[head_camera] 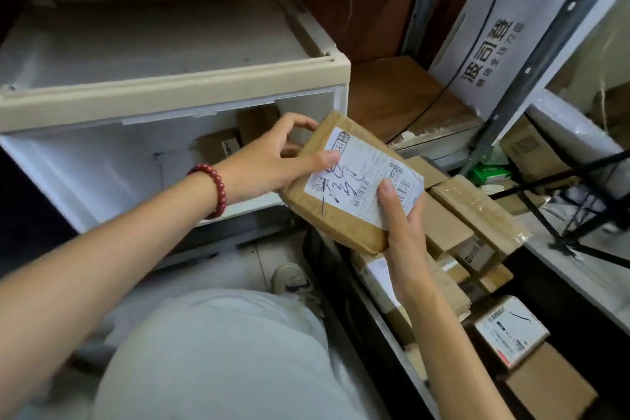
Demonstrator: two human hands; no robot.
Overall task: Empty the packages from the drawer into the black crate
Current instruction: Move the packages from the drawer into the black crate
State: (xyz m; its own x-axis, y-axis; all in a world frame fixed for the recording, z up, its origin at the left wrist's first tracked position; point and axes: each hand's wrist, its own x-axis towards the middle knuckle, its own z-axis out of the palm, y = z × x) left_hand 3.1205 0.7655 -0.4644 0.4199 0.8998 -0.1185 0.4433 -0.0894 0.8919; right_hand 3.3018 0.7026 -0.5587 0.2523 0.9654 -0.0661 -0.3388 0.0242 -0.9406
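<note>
Left hand (pixel 269 160) and right hand (pixel 405 232) are both closed on one brown box (pixel 344 187) in the middle of the frame. Its upper left edge is gripped by the left hand, thumb on top and fingers curled round the back. Its lower right corner is pinched by the right hand, with the thumb pressed on the white label. The box is held up in the air, tilted, between the drawer and the crate.

Just below it, in the lower right, the black crate (pixel 332 269) is seen. Many boxes (pixel 477 215) are already packed in it, so a big part of the job looks done.

Farther back, on the left of the frame, the white drawer (pixel 102 174) is pulled open. At least two boxes (pixel 218 147) can be made out at its back right. Those are still to be moved, once the held box is put in the crate. Whether more are hidden there cannot be told.
</note>
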